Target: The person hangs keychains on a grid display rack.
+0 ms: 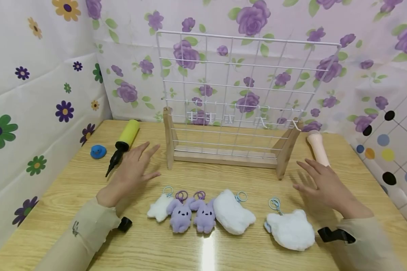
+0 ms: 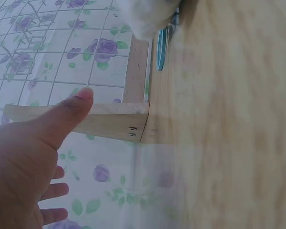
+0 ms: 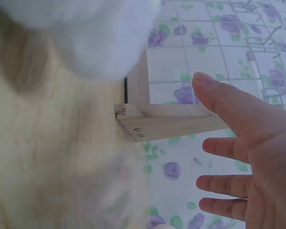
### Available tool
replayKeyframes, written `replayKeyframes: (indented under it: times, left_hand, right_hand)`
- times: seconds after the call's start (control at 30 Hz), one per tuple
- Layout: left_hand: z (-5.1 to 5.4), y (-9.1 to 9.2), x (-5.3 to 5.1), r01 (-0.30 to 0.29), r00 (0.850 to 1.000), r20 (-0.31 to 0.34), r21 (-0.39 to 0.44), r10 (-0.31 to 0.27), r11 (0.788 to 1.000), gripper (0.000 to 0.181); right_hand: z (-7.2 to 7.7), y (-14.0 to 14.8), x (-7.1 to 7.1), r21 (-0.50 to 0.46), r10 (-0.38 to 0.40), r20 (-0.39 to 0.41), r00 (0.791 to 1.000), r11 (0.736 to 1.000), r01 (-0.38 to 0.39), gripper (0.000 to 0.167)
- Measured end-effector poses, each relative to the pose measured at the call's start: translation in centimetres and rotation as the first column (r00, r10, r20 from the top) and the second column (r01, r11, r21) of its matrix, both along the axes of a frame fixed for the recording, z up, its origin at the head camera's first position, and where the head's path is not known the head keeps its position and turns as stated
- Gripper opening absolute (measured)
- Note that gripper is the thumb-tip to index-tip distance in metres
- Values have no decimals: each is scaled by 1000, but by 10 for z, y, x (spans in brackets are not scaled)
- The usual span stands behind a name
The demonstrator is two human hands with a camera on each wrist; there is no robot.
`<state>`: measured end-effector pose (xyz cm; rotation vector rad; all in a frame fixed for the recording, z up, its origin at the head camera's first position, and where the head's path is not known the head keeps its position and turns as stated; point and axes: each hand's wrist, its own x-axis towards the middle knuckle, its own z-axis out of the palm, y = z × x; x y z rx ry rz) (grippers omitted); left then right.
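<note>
My left hand (image 1: 130, 167) hovers over the left of the table, fingers spread and holding nothing, beside a yellow-and-black hand pump (image 1: 125, 139). On the right, my right hand (image 1: 323, 186) is likewise spread, close to a pale pink microphone-shaped object (image 1: 318, 146). Between the hands lies a row of plush keychains: a white star (image 1: 160, 208), two purple bunnies (image 1: 181, 216) (image 1: 205, 216), a white plush (image 1: 232, 213) and another white plush (image 1: 291, 229) set apart to the right. Behind them stands a white wire grid rack (image 1: 237, 88) on wooden feet.
Several white hooks (image 1: 228, 119) hang on the grid's lower part. A small blue duck toy (image 1: 98, 151) sits at the table's left edge. Flowered cloth (image 1: 129, 56) covers the back and left sides; dotted cloth (image 1: 393, 150) hangs at the right.
</note>
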<state>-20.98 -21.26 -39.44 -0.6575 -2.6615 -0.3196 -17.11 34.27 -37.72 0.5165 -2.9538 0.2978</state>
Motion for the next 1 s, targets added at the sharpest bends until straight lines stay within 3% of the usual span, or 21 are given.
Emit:
replayKeyframes:
  times: [0.2,0.43,0.6,0.73,0.9,1.0]
  left_hand:
    - [-1,1,-3,57,990,-131,91,-44,994,86]
    - [2,3,-3,103,986,-154,219,-70,970,82]
    - [5,6,-6,101,993,-88,312,-77,945,77]
    - [10,9,-8,92,994,18,394,-108,914,76]
    - [13,13,-12,90,977,123,500,-173,862,79]
    - [14,15,-14,71,959,186,572,-214,817,81]
  right_hand:
    - [11,-2,5,-19,4,32,999,1000,-3,77]
    - [25,-11,11,-34,20,41,999,999,-19,72]
    - [35,-18,16,-39,52,22,998,998,-51,67]
    - [42,-23,21,-66,66,48,997,996,-63,64]
    - [48,-34,30,-115,92,73,993,990,-83,60]
    - [48,-38,34,-121,112,64,992,987,-104,56]
